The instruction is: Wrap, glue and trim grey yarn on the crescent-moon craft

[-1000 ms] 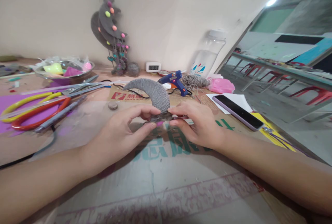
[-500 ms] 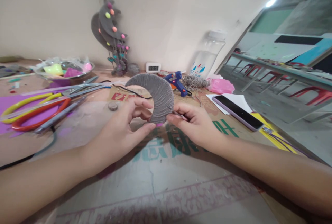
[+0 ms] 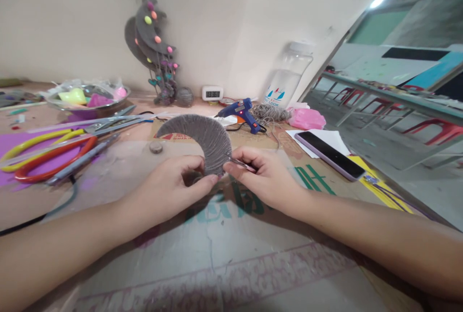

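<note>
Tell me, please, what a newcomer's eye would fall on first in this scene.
Probably the grey crescent at the centre, with the left hand at its lower end and the right hand holding a slim item at its edge. Next might come the bright-dotted ornament by the wall, behind and to the left, then the blue glue gun beyond the right hand.

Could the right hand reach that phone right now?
Probably yes: the smartphone lies to the right of the right hand, with nothing visibly blocking the gap. But that hand pinches a thin item at the gray yarn-wrapped crescent, so it would likely need to let go first.
</note>
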A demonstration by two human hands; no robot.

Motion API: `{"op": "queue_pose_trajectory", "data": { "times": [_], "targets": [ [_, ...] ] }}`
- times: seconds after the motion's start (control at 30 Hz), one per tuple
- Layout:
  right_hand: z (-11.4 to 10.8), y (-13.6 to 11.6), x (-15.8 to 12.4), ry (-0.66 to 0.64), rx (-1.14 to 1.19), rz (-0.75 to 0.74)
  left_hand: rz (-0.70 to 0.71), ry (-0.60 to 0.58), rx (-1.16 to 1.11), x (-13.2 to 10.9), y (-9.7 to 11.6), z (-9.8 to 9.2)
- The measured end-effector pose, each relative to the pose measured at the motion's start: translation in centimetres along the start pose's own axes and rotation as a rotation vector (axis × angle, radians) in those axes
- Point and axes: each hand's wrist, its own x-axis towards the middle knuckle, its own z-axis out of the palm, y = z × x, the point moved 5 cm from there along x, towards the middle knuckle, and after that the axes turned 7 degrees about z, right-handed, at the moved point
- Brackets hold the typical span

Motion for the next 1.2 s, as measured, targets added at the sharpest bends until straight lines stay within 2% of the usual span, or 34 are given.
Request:
{"op": "queue_pose_trajectory", "data": {
  "times": [0.1, 0.23, 0.5, 0.73, 0.8, 0.97, 1.07, 1.2],
  "targets": [
    [-0.2, 0.2, 0.0, 0.012, -0.021, 0.021, 0.015, -0.037, -0.06, 0.0, 0.1, 0.2],
    [-0.3, 0.5, 0.0, 0.024, -0.025, 0.047, -0.002, -0.024, -0.119, -0.1, 0.1, 0.0],
    [-0.4, 0.5, 0.1, 0.042, 0.008, 0.054, -0.008, -0.032, -0.006, 0.0, -0.3, 0.2],
    [-0.8, 0.7, 0.3, 0.098, 0.013, 0.037, -0.045, -0.106, -0.008, 0.1, -0.7, 0.7],
    [-1.0, 1.0, 0.5, 0.117, 0.047, 0.035, -0.02, -0.084, -0.019, 0.1, -0.9, 0.8],
    [-1.2, 1.2, 0.8, 0.129, 0.109, 0.045, -0.031, 0.099, -0.17, 0.0, -1.2, 0.0],
    [-1.0, 1.2, 0.8, 0.089, 0.108, 0.071, -0.024, 0.101, -0.172, 0.1, -0.7, -0.4],
    [-0.4, 1.5, 0.6, 0.008, 0.113, 0.123, 0.029, 0.076, -0.067, 0.3, -0.3, -0.7]
  ]
}}
